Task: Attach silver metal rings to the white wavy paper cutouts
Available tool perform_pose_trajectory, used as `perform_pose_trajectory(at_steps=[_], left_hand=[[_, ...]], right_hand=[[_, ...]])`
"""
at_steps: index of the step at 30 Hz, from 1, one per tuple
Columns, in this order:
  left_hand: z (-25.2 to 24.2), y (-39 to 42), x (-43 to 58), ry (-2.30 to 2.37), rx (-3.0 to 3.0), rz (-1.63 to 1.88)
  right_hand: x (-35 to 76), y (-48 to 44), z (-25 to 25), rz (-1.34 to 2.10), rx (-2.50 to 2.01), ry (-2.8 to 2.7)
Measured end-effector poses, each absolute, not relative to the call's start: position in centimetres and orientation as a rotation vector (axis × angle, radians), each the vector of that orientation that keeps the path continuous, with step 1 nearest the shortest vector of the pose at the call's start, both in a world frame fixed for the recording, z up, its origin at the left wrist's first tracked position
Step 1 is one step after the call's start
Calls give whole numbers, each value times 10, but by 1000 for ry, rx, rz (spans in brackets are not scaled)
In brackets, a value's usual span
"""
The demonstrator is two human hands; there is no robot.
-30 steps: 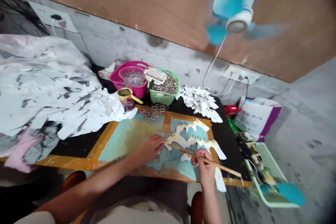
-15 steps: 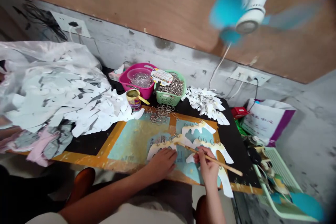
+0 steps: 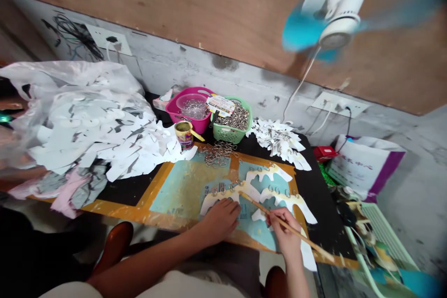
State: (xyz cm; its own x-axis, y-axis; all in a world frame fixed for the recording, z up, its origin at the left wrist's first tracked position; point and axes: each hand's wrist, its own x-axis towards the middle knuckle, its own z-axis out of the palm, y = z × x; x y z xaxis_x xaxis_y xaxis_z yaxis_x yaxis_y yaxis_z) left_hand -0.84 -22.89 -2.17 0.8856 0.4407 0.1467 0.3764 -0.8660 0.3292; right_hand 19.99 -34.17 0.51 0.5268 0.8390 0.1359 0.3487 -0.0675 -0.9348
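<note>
- Plywood panel [image 3: 195, 14] slants across the top of our view, above a scuffed concrete wall [image 3: 181, 67] with a white socket plate [image 3: 338, 104] on it.
- Black-topped table [image 3: 331, 223] stands against that wall, and a painted work board [image 3: 185, 195] with teal patches and orange-yellow bands covers much of it.
- Heap of white paper cut-outs [image 3: 101, 125], streaked with dark marks, spreads over the table's left end.
- Blue-and-white electric fan [image 3: 340, 23] hangs near the panel, its blades blurred.
- Off the table's right side, we see a white-and-purple shopping bag [image 3: 365, 167] and a pale green plastic tray [image 3: 382, 242].
- Pink basket [image 3: 185, 111] holds a clear plastic bowl [image 3: 191, 107] of metal rings, and a green basket [image 3: 232, 132] full of rings sits against it.
- Tin can [image 3: 184, 134] stands in front of the pink basket.
- Tangle of linked rings [image 3: 218, 153] lies at the board's top edge.
- Three scalloped paper strips [image 3: 230, 193] with rings along their upper edges lie on the board's right half.
- Our left hand [image 3: 218, 221] lies flat and relaxed on the nearest strip, gripping nothing.
- Our right hand [image 3: 286, 233] is clenched around a wooden stick [image 3: 282, 223], whose upper tip sits just beside that strip.
</note>
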Motion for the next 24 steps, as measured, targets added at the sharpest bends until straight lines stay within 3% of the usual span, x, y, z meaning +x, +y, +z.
perform_pose_trajectory(at_steps=[7, 11, 24], left_hand=[[-20, -231, -5, 625, 2809, 247], [-14, -238, -4, 697, 2848, 277], [-30, -221, -72, 690, 2707, 794]], right_hand=[[208, -339, 27, 225, -1492, -735], [203, -313, 54, 210, -1333, -658], [82, -113, 131, 361, -1162, -1328]])
